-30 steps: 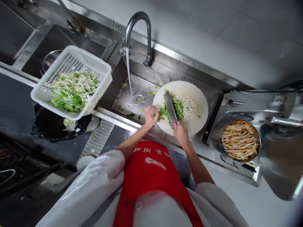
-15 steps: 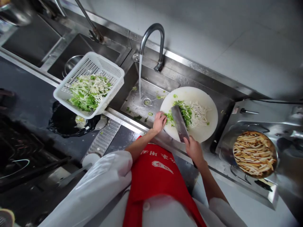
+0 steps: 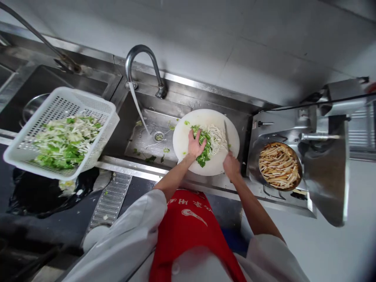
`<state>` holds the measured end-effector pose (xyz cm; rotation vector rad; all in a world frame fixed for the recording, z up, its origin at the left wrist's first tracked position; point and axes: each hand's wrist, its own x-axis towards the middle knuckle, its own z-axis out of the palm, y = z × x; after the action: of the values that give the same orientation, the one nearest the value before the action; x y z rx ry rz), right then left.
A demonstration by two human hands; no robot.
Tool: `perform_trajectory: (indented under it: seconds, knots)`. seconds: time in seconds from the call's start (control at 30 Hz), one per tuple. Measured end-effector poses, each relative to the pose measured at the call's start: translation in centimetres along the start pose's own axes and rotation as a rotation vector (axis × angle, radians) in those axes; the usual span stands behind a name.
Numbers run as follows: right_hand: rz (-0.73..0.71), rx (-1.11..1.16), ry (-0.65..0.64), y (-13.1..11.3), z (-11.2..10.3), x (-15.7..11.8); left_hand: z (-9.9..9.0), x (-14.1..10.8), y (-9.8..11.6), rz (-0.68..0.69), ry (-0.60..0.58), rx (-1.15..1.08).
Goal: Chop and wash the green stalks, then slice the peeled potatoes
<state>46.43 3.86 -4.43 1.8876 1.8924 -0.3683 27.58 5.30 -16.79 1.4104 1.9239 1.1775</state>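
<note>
1. Chopped greens with pale strips lie piled near the middle of the round cutting board, which sits over the right part of the sink.
2. Our left grip is spread over the pile's left side, grasping nothing that we can see. Our right grip is clenched on the knife by the board's right near edge, the blade just right of the strips.
3. We judge much cutting done: similar greens heap in the basket. The board's pile is left; we cannot tell whether it is cut through.
4. White board shows between pile and rim all around, giving us some blade room. The near edge comes close to the sink's front edge. Running water falls well apart from the left edge; the pan limits our right side.
</note>
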Motion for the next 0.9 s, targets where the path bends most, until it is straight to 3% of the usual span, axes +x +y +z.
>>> perform_trajectory:
  seconds: [0.1, 0.17, 0.27, 0.33, 0.43, 0.5, 0.63, 0.77, 0.9]
  knots:
    - [-0.110, 0.026, 0.003, -2.1, 0.7, -1.7, 0.9, 0.4, 0.7, 0.031, -0.010, -0.030]
    - [-0.157, 0.049, 0.005, -1.6, 0.5, -1.9, 0.4, 0.1, 1.1, 0.051, -0.042, -0.037]
    - [-0.104, 0.222, 0.042, 2.3, 0.3, -0.9, -1.4, -1.8, 1.3, 0.083, -0.074, 0.001]
    - [-0.027, 0.499, 0.043, 5.9, 1.4, -0.1, -2.4, -3.7, 1.2, 0.106, -0.079, 0.062]
    - [0.054, 0.969, 0.017, 10.0, 5.0, -0.2, -2.4, -5.5, 1.1, 0.127, -0.085, 0.151]
    - [0.066, 1.190, 0.001, 10.7, 7.8, -0.9, -1.6, -5.5, 1.4, 0.132, -0.068, 0.177]
    - [0.022, 1.376, -0.044, 7.8, 11.1, -1.9, -0.1, -4.2, 2.6, 0.156, -0.077, 0.179]
    - [-0.077, 1.371, -0.088, 2.4, 11.1, -1.7, 1.0, -4.2, 4.4, 0.170, -0.073, 0.188]
    - [-0.054, 1.350, -0.149, -1.4, 10.7, -1.9, 2.4, -5.1, 5.4, 0.147, -0.011, 0.154]
